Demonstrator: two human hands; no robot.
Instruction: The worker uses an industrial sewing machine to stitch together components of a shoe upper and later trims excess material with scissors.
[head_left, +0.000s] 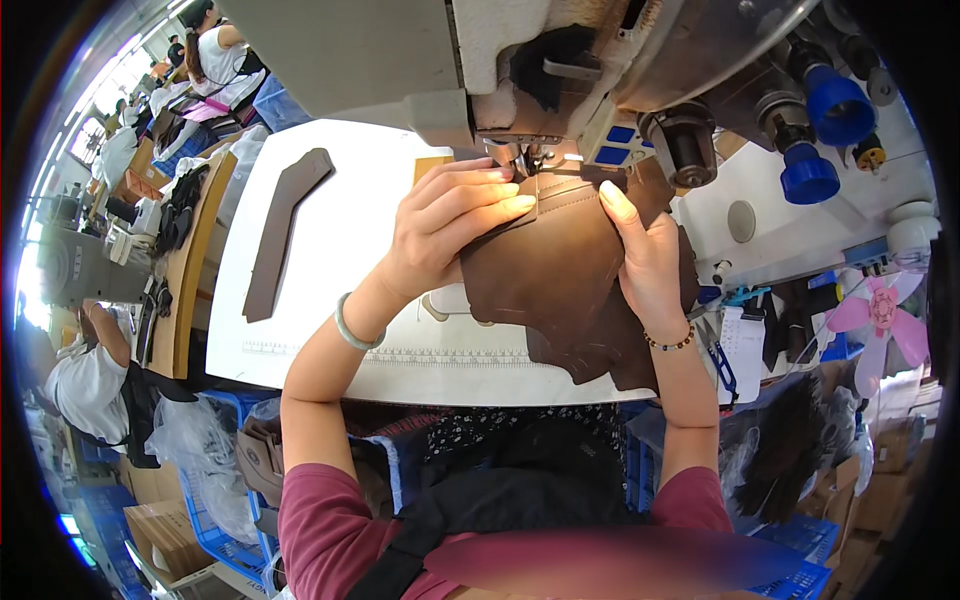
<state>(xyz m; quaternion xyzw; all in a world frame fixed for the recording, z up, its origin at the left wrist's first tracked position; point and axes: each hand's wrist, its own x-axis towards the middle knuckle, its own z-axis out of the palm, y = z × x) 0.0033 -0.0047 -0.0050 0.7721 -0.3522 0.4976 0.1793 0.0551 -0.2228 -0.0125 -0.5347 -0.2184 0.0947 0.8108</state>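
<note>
Under the sewing machine's needle (530,160) lies a brown leather piece (540,270) with lines of stitching near its far edge. Stretched fingers of my left hand (450,215) press flat on the leather, just left of the needle; its thumb is hidden. My right hand (645,260) grips the leather's right side, thumb on top and the other fingers hidden beneath. More brown leather (595,345) hangs below the main piece, toward me. Apart from both hands, a narrow, angled brown strip (285,235) rests on the white table (400,360) at the left.
The machine head (350,60) looms above my hands. Blue-capped knobs (810,175) hang at right. Blue snips (722,370), a paper sheet (742,345) and a pink fan (880,310) are right of the table. Blue crates (215,520) stand lower left; other people work further left.
</note>
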